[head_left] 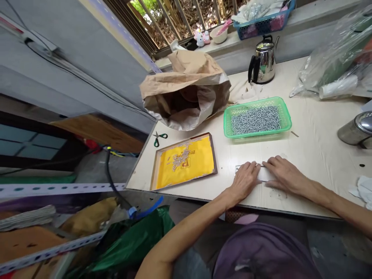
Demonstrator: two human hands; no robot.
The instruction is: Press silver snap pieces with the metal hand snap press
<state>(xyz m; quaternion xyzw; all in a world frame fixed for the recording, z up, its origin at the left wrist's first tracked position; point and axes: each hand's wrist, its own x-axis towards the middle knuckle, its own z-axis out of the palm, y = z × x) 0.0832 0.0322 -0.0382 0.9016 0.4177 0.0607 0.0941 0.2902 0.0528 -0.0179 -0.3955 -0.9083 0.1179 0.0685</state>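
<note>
Near the table's front edge, a small flat white packet (263, 174) lies between my two hands. Its left end carries dark print. My left hand (245, 180) covers much of the packet, its fingers bent together and pressed on it. From the other side my right hand (286, 176) grips the packet's right end, thumb low and fingers above. Beyond them sits a green plastic basket (229, 133) filled with small silvery screws (257, 120). To the left, a shallow tray (214, 155) holds a yellow sheet (200, 166) with a loose pile of screws (181, 157).
Green-handled scissors (157, 137) lie beyond the tray. A large open paper bag (186, 85) stands behind it. At the back are a steel kettle (263, 62) and a clear plastic bag (331, 66). A metal container (356, 130) and crumpled tissue (364, 190) are at right.
</note>
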